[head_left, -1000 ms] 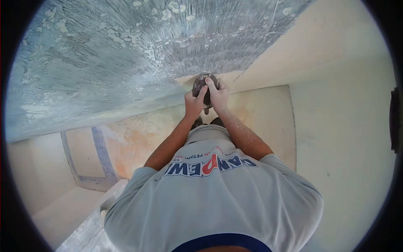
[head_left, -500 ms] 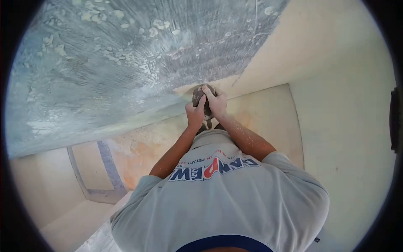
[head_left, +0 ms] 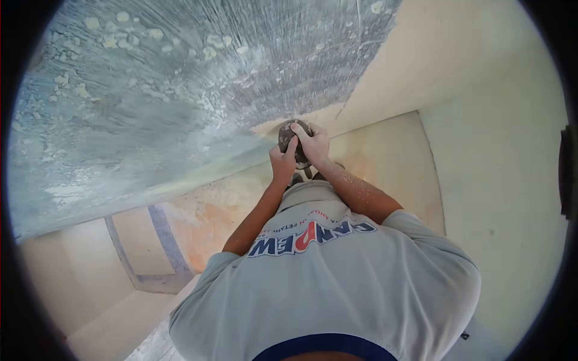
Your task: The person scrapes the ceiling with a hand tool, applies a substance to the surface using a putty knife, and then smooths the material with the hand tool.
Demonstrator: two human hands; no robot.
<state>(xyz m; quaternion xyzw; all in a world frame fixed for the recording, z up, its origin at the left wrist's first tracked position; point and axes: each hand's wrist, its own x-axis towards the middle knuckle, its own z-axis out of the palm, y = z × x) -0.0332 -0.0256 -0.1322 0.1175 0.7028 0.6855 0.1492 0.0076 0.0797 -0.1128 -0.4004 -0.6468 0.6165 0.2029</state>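
Both hands grip a dark brown oval pad dusted with white; its exact kind is hard to make out. My left hand holds its lower left side, thumb pointing up over the face. On the right side, my right hand wraps round it with the thumb pressed on top. The pad is at the lower edge of a grey, streaked wall. Whether its far side touches the wall is hidden. White dust speckles my right forearm.
A smooth cream wall strip borders the grey patch. Below lies a floor with orange-brown stains. A pale wall rises on the right, with a dark object at its edge. A blue-grey bordered panel is at lower left.
The view has shifted slightly, so my body and arms appear a little further right. Both hands keep the same hold on the pad.
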